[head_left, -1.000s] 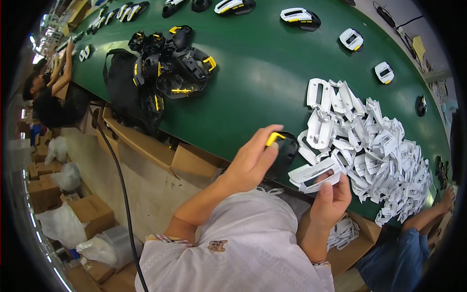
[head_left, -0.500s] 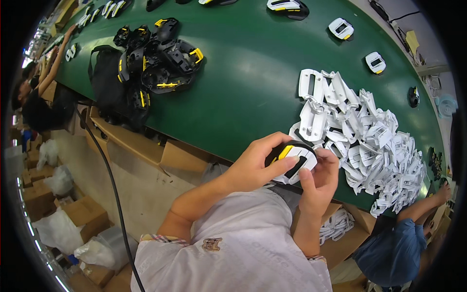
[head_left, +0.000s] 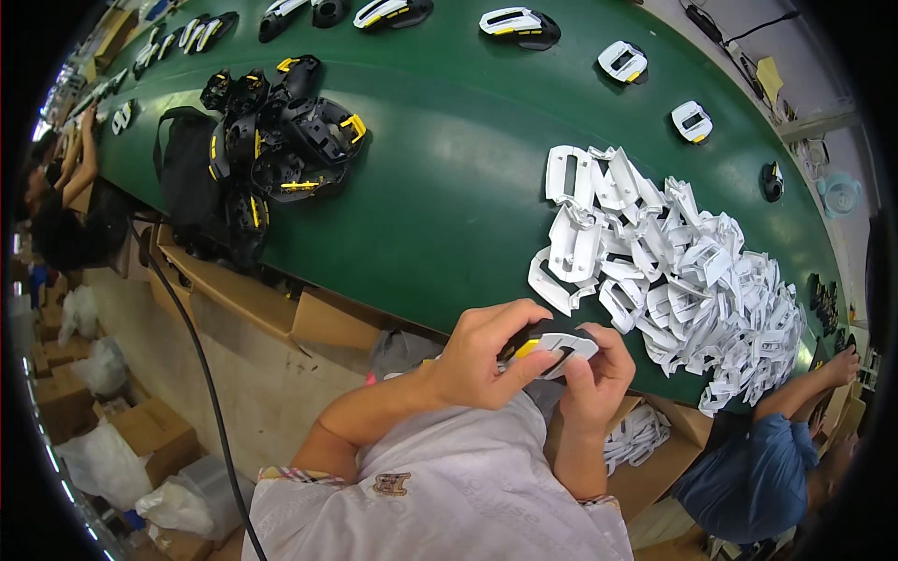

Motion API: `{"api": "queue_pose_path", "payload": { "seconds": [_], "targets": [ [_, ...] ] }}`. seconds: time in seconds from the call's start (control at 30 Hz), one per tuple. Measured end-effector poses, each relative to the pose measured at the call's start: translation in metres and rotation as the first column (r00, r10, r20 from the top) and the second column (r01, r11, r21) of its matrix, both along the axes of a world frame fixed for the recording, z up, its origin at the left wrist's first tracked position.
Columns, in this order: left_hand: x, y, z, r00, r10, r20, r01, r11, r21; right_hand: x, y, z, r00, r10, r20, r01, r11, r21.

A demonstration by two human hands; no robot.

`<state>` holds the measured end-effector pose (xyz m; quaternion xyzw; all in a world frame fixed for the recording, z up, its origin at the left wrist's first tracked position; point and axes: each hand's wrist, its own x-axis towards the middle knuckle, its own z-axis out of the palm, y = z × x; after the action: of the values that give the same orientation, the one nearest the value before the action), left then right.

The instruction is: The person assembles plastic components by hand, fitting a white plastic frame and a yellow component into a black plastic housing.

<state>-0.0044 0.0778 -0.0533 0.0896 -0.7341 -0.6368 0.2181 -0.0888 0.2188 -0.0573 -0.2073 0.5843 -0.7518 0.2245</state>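
Note:
Both my hands grip a computer mouse shell [head_left: 557,348], black with a yellow side strip and a white top cover, over the table's near edge. My left hand [head_left: 486,355] wraps around its left side, thumb pressed on the white cover. From the right, my right hand [head_left: 603,374] clasps the other end, its thumb at the lower edge. Just beyond and to the right lies a heap of white plastic covers [head_left: 692,280]. Farther left on the table is a cluster of black mouse shells [head_left: 304,140] with yellow strips.
White-topped shells [head_left: 519,26] stand spaced along the far side of the green table [head_left: 440,206]. A black bag [head_left: 182,168] hangs at the left edge. An open carton [head_left: 669,458] of white parts sits below right. Another person [head_left: 767,458] works at the right; a cable [head_left: 201,365] hangs left.
The mouse shell has tilted, its white cover now seen more edge-on, and both hands have shifted slightly down and left. The whole view has moved slightly too.

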Motion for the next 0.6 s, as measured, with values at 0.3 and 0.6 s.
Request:
{"api": "queue_pose_path", "payload": {
  "seconds": [0.3, 0.6],
  "targets": [
    [-0.016, -0.022, 0.003, 0.989, 0.021, -0.149, 0.065, 0.83, 0.554, -0.015, 0.0, 0.032, 0.4, 0.175, -0.9, 0.199, 0.941, 0.272],
    [-0.012, -0.012, -0.001, 0.992, -0.092, 0.086, 0.051, 0.918, 0.394, -0.012, -0.001, 0.011, 0.996, -0.063, -0.068, 0.064, 0.998, 0.01]
  ]
}}
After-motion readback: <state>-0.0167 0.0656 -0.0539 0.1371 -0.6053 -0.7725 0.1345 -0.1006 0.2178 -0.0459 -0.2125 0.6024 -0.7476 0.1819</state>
